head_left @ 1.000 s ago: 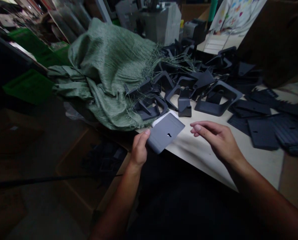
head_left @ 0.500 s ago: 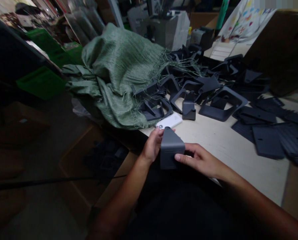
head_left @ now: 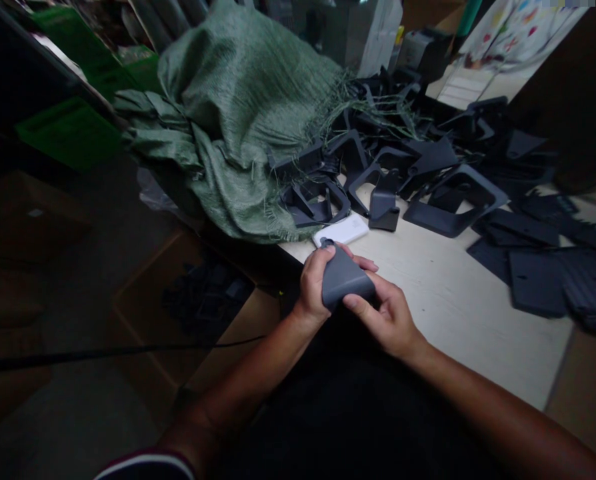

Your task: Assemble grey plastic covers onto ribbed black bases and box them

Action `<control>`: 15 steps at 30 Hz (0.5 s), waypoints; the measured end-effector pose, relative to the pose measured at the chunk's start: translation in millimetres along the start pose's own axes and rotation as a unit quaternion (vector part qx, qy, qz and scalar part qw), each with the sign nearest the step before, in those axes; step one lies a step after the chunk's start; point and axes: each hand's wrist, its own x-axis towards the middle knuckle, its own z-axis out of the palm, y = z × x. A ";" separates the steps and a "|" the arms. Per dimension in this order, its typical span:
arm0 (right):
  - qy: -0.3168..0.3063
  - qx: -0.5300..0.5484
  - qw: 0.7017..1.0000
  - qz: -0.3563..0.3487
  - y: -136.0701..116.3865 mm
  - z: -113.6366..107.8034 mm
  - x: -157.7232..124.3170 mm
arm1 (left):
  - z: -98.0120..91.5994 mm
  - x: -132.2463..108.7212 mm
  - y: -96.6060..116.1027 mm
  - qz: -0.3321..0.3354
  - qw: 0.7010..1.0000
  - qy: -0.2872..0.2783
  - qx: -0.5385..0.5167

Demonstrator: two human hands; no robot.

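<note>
A coarse, woven green sack point(head_left: 238, 113), frayed at its mouth, is slumped on the pale surface point(head_left: 443, 293). Just below the sack's fringe, the left hand point(head_left: 314, 283) is curled shut around a smooth, matte grey plastic plate point(head_left: 345, 283). A second ago the plate was held flat by that hand alone. It is now tipped on edge and clamped from the other side by the right hand point(head_left: 385, 320), so a full two-handed grip is established at the surface's near edge. Right of the sack, angular dark plastic frames point(head_left: 453, 200) are heaped, with flat ribbed panels point(head_left: 535, 290) beyond.
</note>
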 end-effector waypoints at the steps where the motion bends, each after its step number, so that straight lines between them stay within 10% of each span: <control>1: -0.011 -0.002 1.000 0.002 -1.8 0.0 1.9 | -1.6 -0.2 1.3 0.006 1.000 -0.013 -0.009; 15: -0.072 0.011 0.997 0.016 2.8 -15.5 12.8 | -12.3 -2.0 28.0 0.043 0.999 0.009 -0.013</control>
